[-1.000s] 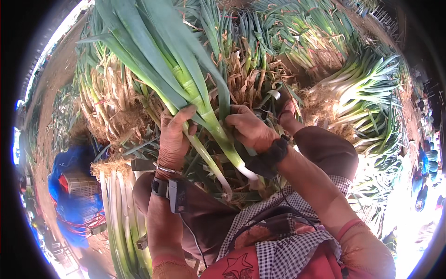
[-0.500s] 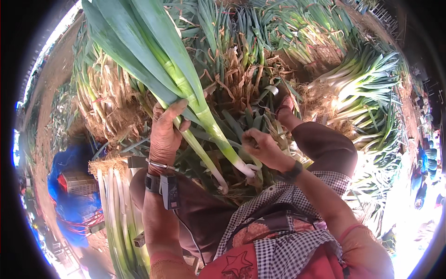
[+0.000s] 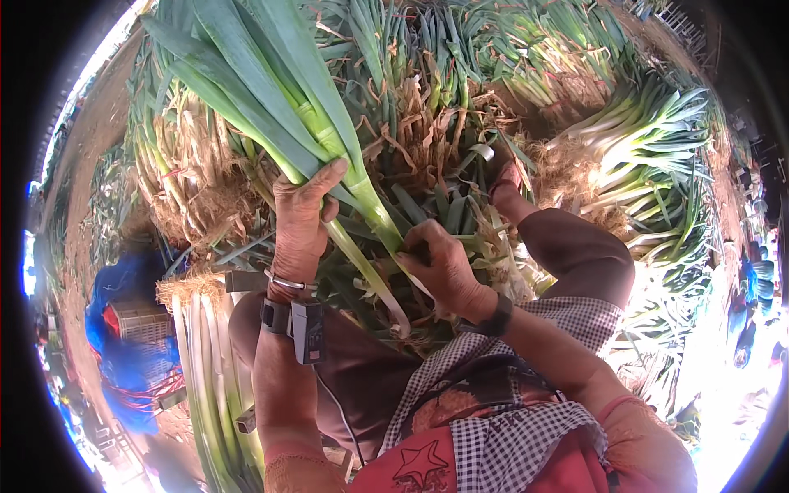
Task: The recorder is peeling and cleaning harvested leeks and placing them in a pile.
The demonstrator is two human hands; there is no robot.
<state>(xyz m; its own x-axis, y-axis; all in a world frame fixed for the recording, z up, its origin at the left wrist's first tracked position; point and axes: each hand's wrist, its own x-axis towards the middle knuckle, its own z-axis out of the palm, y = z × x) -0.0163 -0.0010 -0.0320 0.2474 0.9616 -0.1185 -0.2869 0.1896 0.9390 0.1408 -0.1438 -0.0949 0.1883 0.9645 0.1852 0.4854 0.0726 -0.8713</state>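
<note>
Two leeks are held together, their broad green leaves fanning up to the upper left. My left hand is closed round them where the leaves meet the stalks. The thicker leek slants down to the right across my lap. My right hand pinches its lower stalk between thumb and fingers and covers part of the white end. Beside it hangs the thinner leek, its pale root end free of my right hand. Loose leaves and peelings lie beneath and beyond my hands.
Trimmed leeks stand roots up at my left. Next to them is a crate with blue plastic. Piles of leeks surround me: rooty ones at far left, dry-leaved ones ahead, white-stalked ones at right.
My right hand has moved left and up from beside the root end onto the thicker leek's lower stalk. My left hand keeps its hold, shifted only slightly.
</note>
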